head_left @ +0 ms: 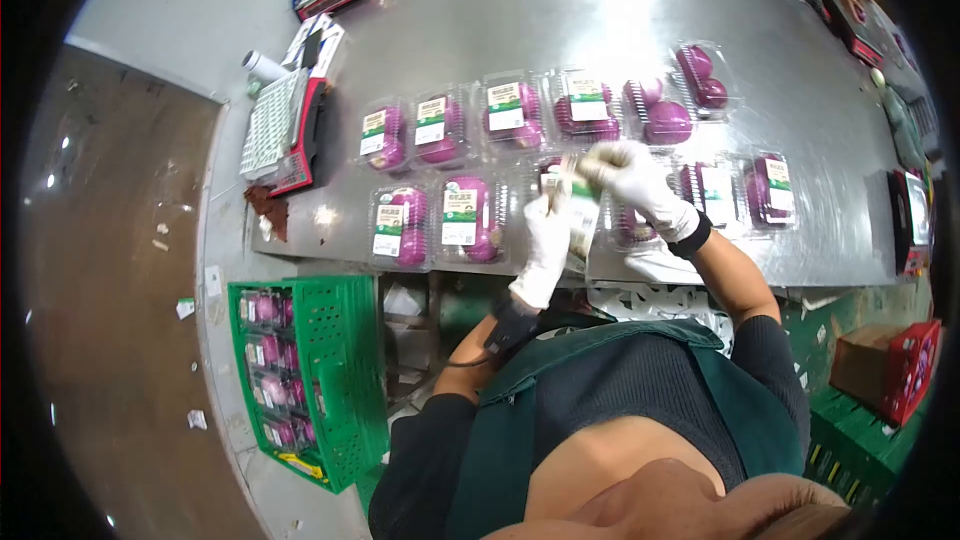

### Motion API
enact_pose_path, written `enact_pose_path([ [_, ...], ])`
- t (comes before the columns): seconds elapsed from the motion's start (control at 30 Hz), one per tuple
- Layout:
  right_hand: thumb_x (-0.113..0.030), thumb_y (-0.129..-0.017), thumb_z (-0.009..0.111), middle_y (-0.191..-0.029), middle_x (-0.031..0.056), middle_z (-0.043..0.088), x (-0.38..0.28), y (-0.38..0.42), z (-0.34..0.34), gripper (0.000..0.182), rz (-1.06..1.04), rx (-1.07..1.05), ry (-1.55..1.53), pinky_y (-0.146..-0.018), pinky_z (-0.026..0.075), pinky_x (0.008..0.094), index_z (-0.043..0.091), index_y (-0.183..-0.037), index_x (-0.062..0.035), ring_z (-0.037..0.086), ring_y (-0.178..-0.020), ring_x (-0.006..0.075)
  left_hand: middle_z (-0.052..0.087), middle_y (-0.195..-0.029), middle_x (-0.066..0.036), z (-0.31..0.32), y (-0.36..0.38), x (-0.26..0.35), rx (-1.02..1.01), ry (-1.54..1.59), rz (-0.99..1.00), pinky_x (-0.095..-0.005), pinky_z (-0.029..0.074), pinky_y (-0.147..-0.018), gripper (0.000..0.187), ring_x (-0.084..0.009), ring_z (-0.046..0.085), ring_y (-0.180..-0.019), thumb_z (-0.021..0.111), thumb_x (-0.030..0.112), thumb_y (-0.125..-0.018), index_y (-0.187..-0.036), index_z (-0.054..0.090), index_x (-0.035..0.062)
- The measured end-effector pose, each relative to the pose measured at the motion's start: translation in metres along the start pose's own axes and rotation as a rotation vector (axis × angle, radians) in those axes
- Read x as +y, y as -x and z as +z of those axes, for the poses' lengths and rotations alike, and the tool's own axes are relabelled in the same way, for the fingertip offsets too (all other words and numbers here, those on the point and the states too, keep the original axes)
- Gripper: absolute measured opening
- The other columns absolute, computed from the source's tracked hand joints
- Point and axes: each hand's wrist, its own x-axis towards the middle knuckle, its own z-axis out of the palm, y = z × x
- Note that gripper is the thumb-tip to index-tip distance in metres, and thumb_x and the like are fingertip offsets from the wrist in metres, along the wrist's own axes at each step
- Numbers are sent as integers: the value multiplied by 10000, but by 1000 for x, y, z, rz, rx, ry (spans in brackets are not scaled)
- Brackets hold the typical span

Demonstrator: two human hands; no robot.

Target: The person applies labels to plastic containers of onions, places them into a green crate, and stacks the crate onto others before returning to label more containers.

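On the brushed steel table (560,10), two rows of clear plastic clamshell packs of purple onions (470,215) lie side by side, most bearing a green-and-white paper label. The left hand (545,240), in a white knit glove, is curled around the lower end of a strip of green-and-white labels (582,202). The right hand (635,180), gloved the same, pinches the strip's top between fingertips just above a pack in the near row.

The step in hand looks like labelling: a sticker is being peeled to press onto a pack. One unlabelled pack (660,110) sits in the far row, so the next move likely calls for a flat, centred press on a glossy lid.

A green perforated plastic crate (345,380) of packed onions stands below the table edge.
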Motion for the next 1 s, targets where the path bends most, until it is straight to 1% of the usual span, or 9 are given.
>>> enact_pose_path([
  [0.07,-138,-878,613,-716,21,633,11,0,-18,146,-213,308,-27,-611,470,231,647,-892,3,562,-674,61,655,-814,-35,-2,4,-24,-122,29,16,-266,472,-720,389,-109,602,-781,581,351,-924,-943,653,-32],
  [0.13,-113,-872,613,-771,33,645,1,19,-29,109,-236,118,148,-629,478,242,640,-891,-10,576,-668,88,629,-1043,-69,9,2,17,-196,335,259,-263,447,-843,379,-137,574,-947,670,239,-871,-1142,588,-13],
  [0.2,-115,-873,620,-775,18,643,-23,25,-38,95,-518,66,395,-626,483,249,640,-898,-25,577,-665,93,658,-948,-57,30,-4,46,-326,27,86,-247,478,-774,303,-117,602,-852,679,156,-851,-1090,615,-19],
  [0.27,-105,-900,591,-810,22,640,-41,7,-82,101,-180,181,-19,-690,494,245,634,-925,-17,591,-752,97,685,-841,-37,47,-5,31,-456,125,-149,-218,496,-641,209,-78,617,-721,622,100,-881,-1047,642,-27],
  [0.53,-239,-820,687,-912,179,663,53,-89,-192,331,-117,122,750,-754,508,361,597,-1010,17,653,-833,257,652,-994,-63,82,21,-8,-332,250,-283,-263,493,-771,275,-120,613,-864,567,136,-918,-1132,588,-36],
  [0.7,-358,-744,708,-922,204,622,74,-111,-222,519,-253,482,1300,-739,510,411,539,-1084,-4,630,-839,335,641,-961,-17,112,37,-29,-148,272,-292,-242,483,-746,236,-76,583,-823,557,135,-931,-1118,604,-1],
  [0.8,-472,-659,760,-1289,221,452,56,-102,-284,902,168,754,1205,-982,382,494,361,-1334,-26,417,-1209,408,623,-995,-21,118,57,-34,-74,272,-167,-242,474,-777,229,-80,573,-874,527,107,-940,-1141,570,6],
  [0.87,-580,-654,756,-1377,276,375,125,-138,-349,1075,431,541,619,-1026,351,464,259,-1407,4,385,-1271,384,598,-1049,-31,121,64,-30,-85,282,-152,-251,464,-818,239,-93,564,-938,506,68,-934,-1166,527,11],
  [1.0,-544,-662,780,-1358,260,409,132,-88,-350,1113,343,319,231,-917,448,414,202,-1429,18,466,-1207,324,589,-1120,-63,136,65,-18,-85,296,-41,-269,464,-872,295,-126,567,-1010,501,7,-909,-1203,503,3],
])
